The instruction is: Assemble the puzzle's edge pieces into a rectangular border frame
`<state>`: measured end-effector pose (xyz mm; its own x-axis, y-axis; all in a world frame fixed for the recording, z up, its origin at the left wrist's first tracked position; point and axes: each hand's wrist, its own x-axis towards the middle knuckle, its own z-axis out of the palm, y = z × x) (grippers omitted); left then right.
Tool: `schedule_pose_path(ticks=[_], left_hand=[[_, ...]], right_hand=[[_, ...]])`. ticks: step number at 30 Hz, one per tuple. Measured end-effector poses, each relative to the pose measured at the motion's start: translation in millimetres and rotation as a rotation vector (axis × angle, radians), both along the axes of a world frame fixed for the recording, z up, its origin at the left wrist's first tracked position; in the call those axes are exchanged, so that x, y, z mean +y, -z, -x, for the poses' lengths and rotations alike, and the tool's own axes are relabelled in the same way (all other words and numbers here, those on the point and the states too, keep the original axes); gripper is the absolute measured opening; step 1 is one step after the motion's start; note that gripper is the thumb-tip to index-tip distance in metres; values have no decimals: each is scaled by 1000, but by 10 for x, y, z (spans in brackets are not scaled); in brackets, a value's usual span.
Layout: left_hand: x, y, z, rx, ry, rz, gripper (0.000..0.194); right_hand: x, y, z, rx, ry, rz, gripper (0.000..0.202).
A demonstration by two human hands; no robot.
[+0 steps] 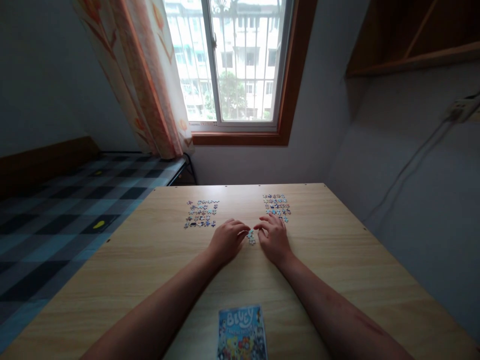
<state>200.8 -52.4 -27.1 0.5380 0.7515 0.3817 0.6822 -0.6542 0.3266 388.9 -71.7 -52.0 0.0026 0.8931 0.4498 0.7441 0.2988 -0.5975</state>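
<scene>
Between my two hands lies a small group of joined jigsaw pieces (251, 238), light blue and pale in colour, on the wooden table. My left hand (228, 241) is closed, thumb and index fingertips together at the upper left edge of this group, on what looks like a jigsaw piece there. Across from it, my right hand (274, 239) has its fingers apart and bent, the tips close to the group's right side. Whether those right fingertips touch a piece is too small to tell. Both forearms rest over the table.
Loose jigsaw pieces stand in rows at the back left (201, 216) and back right (277, 204) of the table (330, 280). A blue "Bluey" picture card or box (242, 332) lies near the front. Left is a checked bed (75, 215); a window (243, 65) is ahead.
</scene>
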Motion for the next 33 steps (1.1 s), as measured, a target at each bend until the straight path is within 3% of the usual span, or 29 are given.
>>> schedule_pose_path(ticks=[5, 15, 33], left_hand=[[7, 32, 57, 4, 35, -49, 19], [37, 49, 48, 16, 148, 21, 25], [43, 61, 42, 8, 176, 30, 20]], right_hand=[[-43, -38, 5, 0, -20, 10, 23], [-149, -32, 22, -117, -141, 111, 25], [-185, -49, 14, -171, -135, 110, 17]])
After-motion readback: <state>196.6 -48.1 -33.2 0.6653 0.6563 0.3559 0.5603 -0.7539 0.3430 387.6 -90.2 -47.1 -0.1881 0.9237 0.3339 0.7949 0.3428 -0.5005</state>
